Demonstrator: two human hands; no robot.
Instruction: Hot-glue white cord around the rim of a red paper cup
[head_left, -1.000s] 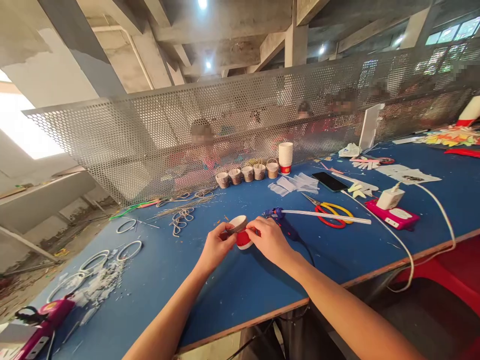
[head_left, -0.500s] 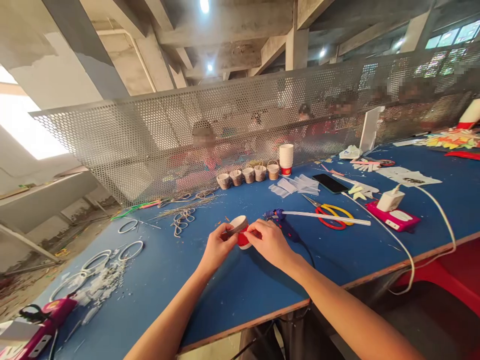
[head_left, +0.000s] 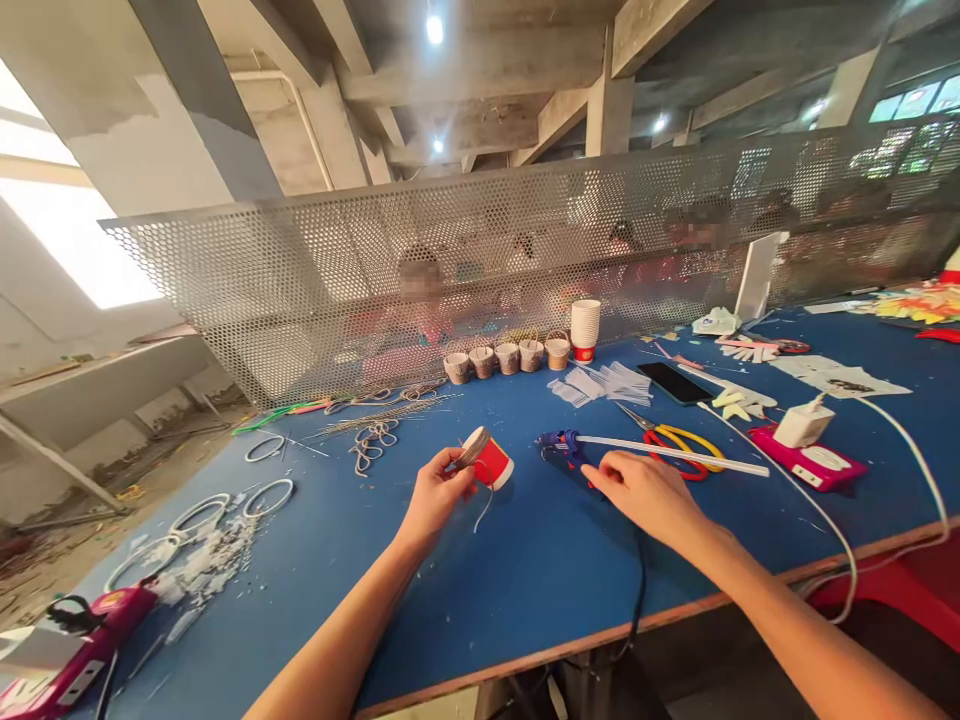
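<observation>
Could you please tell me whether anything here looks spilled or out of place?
Yes: white scraps lie strewn over the left of the blue table near a pink power strip, like spilled debris. A loose cord end also dangles beside the tilted red-and-white cup in the left hand, looking untidy.

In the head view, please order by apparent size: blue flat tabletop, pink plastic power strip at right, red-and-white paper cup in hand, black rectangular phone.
1. Tabletop
2. Power strip
3. Cup and phone: too alike to rank
</observation>
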